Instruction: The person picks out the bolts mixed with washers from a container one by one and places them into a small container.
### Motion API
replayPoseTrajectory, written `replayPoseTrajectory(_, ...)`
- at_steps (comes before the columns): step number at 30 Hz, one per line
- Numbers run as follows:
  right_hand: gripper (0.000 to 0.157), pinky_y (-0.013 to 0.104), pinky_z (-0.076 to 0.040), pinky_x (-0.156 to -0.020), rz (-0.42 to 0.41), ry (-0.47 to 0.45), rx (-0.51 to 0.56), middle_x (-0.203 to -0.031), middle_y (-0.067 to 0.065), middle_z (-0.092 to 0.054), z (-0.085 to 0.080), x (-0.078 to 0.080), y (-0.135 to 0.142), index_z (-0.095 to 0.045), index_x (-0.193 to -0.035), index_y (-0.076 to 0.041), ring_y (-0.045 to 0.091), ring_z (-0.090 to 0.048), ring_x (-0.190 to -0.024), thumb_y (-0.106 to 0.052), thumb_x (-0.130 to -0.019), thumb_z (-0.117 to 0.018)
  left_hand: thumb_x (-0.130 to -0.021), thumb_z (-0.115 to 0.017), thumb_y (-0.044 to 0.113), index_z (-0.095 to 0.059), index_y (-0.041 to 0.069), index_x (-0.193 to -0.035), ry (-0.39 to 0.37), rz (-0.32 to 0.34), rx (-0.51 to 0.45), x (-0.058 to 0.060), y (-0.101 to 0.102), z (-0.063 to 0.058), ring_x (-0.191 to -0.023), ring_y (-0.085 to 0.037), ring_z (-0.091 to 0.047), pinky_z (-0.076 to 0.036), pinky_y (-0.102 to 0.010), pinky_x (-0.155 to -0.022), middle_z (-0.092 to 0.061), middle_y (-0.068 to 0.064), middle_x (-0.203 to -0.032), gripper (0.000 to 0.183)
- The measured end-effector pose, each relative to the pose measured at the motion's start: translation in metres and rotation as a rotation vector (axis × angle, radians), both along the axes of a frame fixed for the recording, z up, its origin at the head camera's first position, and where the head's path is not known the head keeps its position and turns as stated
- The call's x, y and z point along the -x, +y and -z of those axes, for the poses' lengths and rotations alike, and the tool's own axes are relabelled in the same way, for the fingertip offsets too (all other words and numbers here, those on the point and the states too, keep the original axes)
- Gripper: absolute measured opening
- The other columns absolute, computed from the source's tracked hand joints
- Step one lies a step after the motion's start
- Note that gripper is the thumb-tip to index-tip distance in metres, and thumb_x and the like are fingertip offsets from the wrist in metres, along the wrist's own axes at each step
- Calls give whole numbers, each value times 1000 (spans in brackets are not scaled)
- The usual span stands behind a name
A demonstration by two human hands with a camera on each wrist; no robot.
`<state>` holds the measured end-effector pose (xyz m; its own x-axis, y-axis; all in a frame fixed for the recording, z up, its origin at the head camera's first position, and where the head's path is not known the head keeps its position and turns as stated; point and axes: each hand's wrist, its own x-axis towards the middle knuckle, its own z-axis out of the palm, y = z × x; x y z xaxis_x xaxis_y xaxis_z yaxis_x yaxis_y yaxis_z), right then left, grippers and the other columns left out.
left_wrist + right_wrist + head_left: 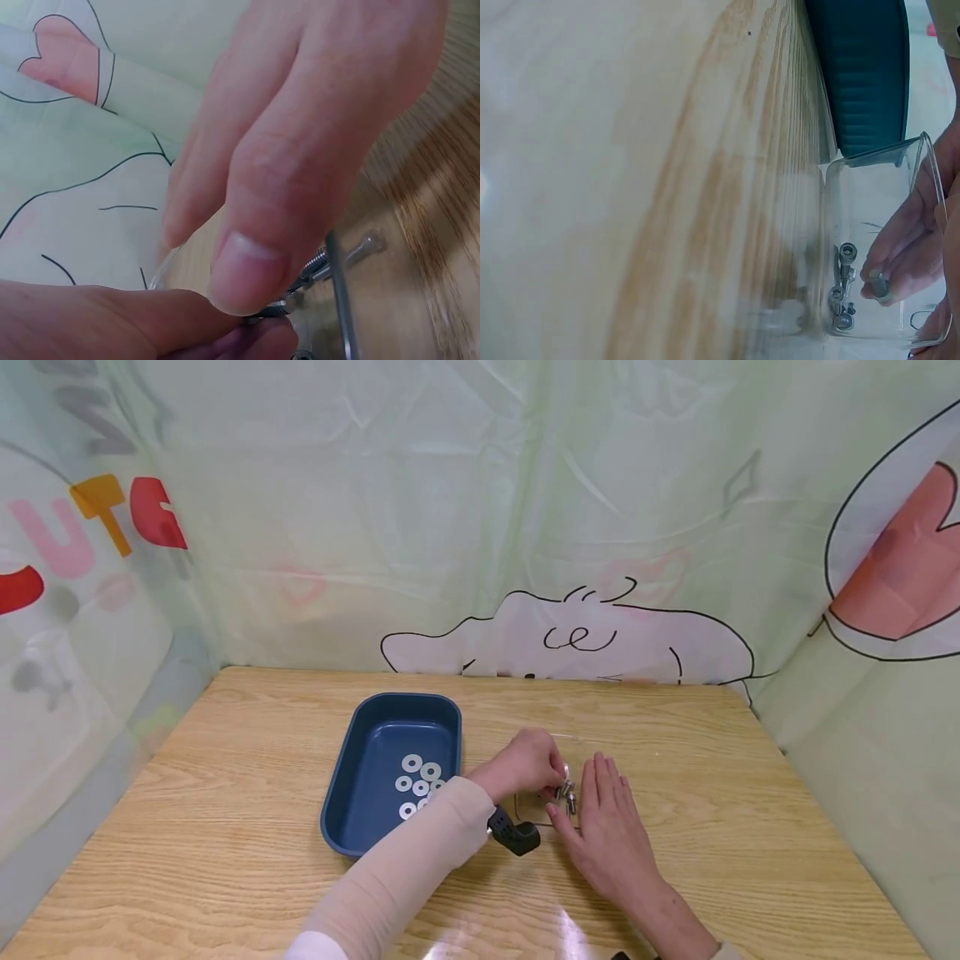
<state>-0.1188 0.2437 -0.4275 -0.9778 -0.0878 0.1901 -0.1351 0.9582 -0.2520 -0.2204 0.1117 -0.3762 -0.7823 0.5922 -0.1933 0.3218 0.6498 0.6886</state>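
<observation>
A clear plastic box (874, 155) stands on the table, and several silver socket-head screws (843, 321) lie in a heap at its bottom. My left hand (531, 763) reaches down into the box and pinches one screw (878, 284) between thumb and fingertips. In the left wrist view, part of the threaded screw (276, 308) shows between the fingers; the rest is hidden. My right hand (613, 831) rests along the box's right side with its fingers straight, the thumb near the front rim. Other screws (569, 797) show between the two hands.
Left of the box stands a dark blue tray (337, 793) with several flat silver washers (412, 763) in it. My left forearm (405, 860) crosses over its front right corner. A black wrist device (514, 833) sits below the left wrist. A printed curtain (450, 527) hangs behind the wooden table (225, 827).
</observation>
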Motion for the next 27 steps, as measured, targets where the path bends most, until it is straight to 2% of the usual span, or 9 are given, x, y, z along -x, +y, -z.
replayPoseTrajectory(4, 85, 60, -21, -120, 0, 8, -1, -159, 34, -17, 1, 0, -1, -23, -148, 17, 46, -17, -149, -51, -102, -43, -91, -68, 4, -76, 3, -82, 17, -4, 50, -1, 2, 1, -56, -8, -60, -46, -15, -50, -69, -4, -68, 12)
replayPoseTrajectory(8, 85, 61, -20, -121, 4, -3, 3, -159, 34, -16, 1, 0, -2, -22, -149, 17, 46, -16, -150, -52, -102, -42, -92, -67, 5, -76, 3, -84, 3, -16, 48, -1, 1, 1, -59, -10, -64, -48, -15, -53, -70, -4, -70, 12)
replayPoseTrajectory(13, 86, 61, -19, -121, 10, -22, 14, -160, 33, -14, 0, 0, -3, -21, -149, 16, 46, -14, -150, -54, -102, -40, -93, -67, 7, -76, 1, -90, -55, -14, -44, 1, -4, 3, -61, -11, -67, -53, -17, -58, -72, -5, -72, 12)
replayPoseTrajectory(17, 86, 61, -19, -120, 6, -20, 22, -160, 34, -14, 0, 0, -4, -21, -149, 16, 46, -15, -150, -54, -103, -39, -94, -66, 7, -75, -2, -96, -147, -32, -146, 4, -9, 5, -65, -13, -70, -58, -20, -62, -73, -7, -77, 12)
replayPoseTrajectory(20, 87, 61, -19, -120, 4, -19, 22, -160, 34, -14, 0, 1, -4, -21, -149, 16, 46, -15, -150, -55, -102, -39, -94, -66, 8, -74, -2, -99, -187, -52, -204, 6, -15, 5, -69, -14, -72, -60, -24, -66, -74, -7, -80, 14)
replayPoseTrajectory(22, 88, 61, -19, -121, 4, -24, 21, -160, 34, -14, 0, 1, -3, -21, -149, 16, 46, -15, -150, -55, -102, -39, -95, -65, 11, -74, -1, -101, -193, -58, -230, 6, -20, 4, -72, -15, -73, -61, -26, -69, -74, -7, -82, 16)
replayPoseTrajectory(27, 89, 62, -17, -121, -1, -47, 37, -161, 33, -10, -3, 3, -1, -18, -150, 16, 47, -12, -151, -57, -102, -38, -99, -61, 16, -73, 4, -105, -132, -71, -270, 7, -35, -2, -76, -14, -73, -61, -27, -74, -74, -7, -89, 19)
